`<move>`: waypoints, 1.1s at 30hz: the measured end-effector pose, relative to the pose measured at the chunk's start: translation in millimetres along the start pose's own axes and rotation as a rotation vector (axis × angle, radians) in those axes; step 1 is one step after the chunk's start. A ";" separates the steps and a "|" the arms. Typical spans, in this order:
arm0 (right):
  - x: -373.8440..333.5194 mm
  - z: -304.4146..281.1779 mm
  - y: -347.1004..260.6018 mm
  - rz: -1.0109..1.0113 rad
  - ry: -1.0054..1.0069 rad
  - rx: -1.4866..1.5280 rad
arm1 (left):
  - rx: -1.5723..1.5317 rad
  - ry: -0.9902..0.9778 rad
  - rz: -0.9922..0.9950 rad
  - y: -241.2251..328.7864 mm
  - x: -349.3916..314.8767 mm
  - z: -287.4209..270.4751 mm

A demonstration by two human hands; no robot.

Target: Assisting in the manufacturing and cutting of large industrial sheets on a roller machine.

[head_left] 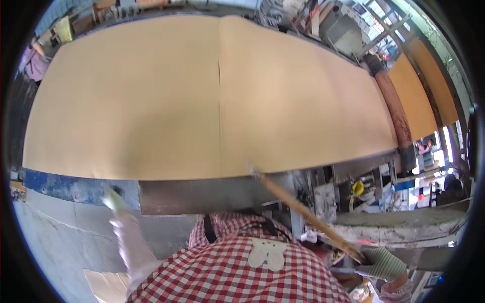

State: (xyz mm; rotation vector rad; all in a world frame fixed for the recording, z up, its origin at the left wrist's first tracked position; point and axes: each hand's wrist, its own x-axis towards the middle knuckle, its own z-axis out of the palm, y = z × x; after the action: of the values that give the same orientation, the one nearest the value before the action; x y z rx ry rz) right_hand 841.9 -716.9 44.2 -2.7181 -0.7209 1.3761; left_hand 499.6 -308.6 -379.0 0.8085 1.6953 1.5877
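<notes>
Holding: right hand (381, 262), gloved, grip closed round stick (308, 214).
Stick: slants up-left from grip; tip at sheet (202, 101) edge.
Left hand (113, 199): gloved, blurred, grip unclear, below sheet.
Sheet: tan, covers surface.
Apron (227, 272): red check.

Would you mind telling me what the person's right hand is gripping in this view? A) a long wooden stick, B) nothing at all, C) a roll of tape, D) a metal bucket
A: the gloved right hand is closed around the lower end of a long wooden stick, which slants up toward the edge of the large tan sheets, while the left hand is held out apart from it.
</notes>
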 end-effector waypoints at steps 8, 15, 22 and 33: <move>243.3 -16.3 33.1 -0.435 0.359 0.630 | -0.831 -0.581 -1.313 -11.8 -248.8 133.1; 476.7 25.0 109.3 -0.489 0.583 0.581 | -0.433 -1.048 0.202 210.4 -238.2 183.0; 485.4 61.0 31.2 -0.708 0.437 0.722 | -0.221 -1.127 0.927 335.3 -281.3 146.1; 373.0 53.2 3.7 -0.566 0.164 0.631 | -0.920 -0.804 -0.130 126.2 -173.8 86.5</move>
State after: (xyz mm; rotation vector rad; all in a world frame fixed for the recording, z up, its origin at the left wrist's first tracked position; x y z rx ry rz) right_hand 991.9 -579.5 -273.0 -1.9110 -0.7875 1.0057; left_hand 670.7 -390.4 -246.2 0.6681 0.3604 1.4320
